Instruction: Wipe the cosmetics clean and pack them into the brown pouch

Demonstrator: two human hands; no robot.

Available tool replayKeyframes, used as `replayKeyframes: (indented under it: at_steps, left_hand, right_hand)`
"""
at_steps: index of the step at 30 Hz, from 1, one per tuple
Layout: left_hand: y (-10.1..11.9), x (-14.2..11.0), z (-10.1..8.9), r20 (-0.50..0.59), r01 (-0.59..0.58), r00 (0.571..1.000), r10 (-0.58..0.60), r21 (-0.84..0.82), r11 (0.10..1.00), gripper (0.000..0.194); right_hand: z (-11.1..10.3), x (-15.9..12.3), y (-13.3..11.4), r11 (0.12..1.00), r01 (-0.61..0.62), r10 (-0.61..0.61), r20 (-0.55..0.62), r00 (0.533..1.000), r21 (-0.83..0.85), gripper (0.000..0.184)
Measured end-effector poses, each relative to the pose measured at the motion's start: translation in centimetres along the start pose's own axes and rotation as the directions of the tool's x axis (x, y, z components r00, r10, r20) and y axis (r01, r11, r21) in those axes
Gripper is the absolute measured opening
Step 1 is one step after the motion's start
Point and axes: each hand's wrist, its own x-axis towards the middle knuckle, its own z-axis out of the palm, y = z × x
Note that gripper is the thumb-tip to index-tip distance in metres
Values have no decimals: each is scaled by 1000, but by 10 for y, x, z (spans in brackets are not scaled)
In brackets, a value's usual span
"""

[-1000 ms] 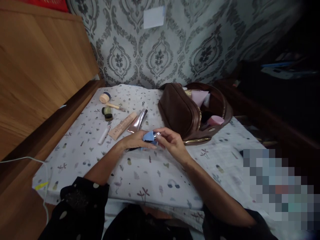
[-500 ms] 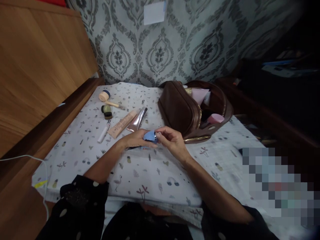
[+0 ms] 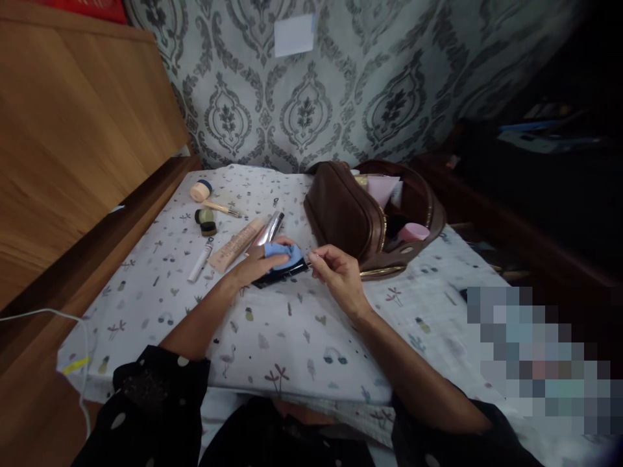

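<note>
My left hand [image 3: 256, 264] is closed around a blue cloth [image 3: 288, 255] and a shiny black flat item [image 3: 282, 275] under it, whose exact kind I cannot make out. At that item's right end, the fingers of my right hand [image 3: 338, 272] are pinched together, with a small pale or clear bit at their tips. Just behind my left hand lie a silvery-pink tube [image 3: 271, 228] with a dark cap and a beige tube [image 3: 237, 245]. To their left is a white slim tube [image 3: 199, 263].
An unzipped brown bag [image 3: 343, 211] holding a pink tube [image 3: 382, 188] and a pink-capped item [image 3: 413, 231] stands behind my right hand. Back left lie a beige jar [image 3: 200, 190], a brush [image 3: 221, 207] and small dark-lidded pots [image 3: 206, 218]. A wooden panel [image 3: 87, 117] borders the left.
The black item now shows more below the blue cloth, which has opened out. My right fingertips have drawn slightly away to the right of the cloth. The view has shifted a little.
</note>
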Motion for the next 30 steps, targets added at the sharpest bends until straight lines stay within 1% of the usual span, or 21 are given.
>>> replayKeyframes:
  at_steps: [2,3,4,7,10,13,15,17,21,24,26,28,30]
  left_hand:
    - [4,-3,2,180,-1,984,0,7,1000,42]
    - [6,-4,4,231,3,973,-6,14,1000,44]
    - [7,-4,6,261,11,965,-14,13,1000,45]
    - [9,-5,10,297,38,955,-24,-42,998,42]
    - [11,-7,10,307,64,951,-35,-83,995,39]
    - [12,-8,9,288,87,955,-66,-62,994,37]
    - [12,-8,9,278,66,959,-55,-29,997,38]
    - [11,-7,9,279,17,960,-17,3,1000,41]
    - [11,-6,11,281,-40,959,27,41,998,42]
    - [10,-6,13,245,-79,968,61,63,995,40]
    - [7,-6,13,219,-103,972,85,71,992,42]
    - [5,-5,13,216,-96,973,83,49,994,47]
    - [3,-5,13,230,-54,972,55,-10,998,49]
  right_hand:
    - [0,0,1,1000,-6,6,-9,1000,-1,42]
    - [0,0,1,1000,-10,10,-12,1000,-3,43]
    - [0,0,1,1000,-14,14,-17,1000,-6,43]
    - [0,0,-1,1000,-19,19,-16,1000,12,43]
    - [-1,1,-4,996,-34,32,28,999,84,42]
    - [-2,2,-5,994,-44,38,65,997,100,42]
    - [-2,2,-4,996,-30,26,48,999,79,44]
    - [-2,2,-2,998,-24,23,17,1000,62,46]
    - [0,2,2,996,-58,61,-41,997,65,46]
    - [0,1,4,995,-72,77,-72,994,68,46]
    - [0,0,3,995,-68,74,-86,994,70,47]
    - [0,0,1,995,-57,65,-87,994,85,46]
    - [0,-1,-2,991,-50,59,-69,996,125,43]
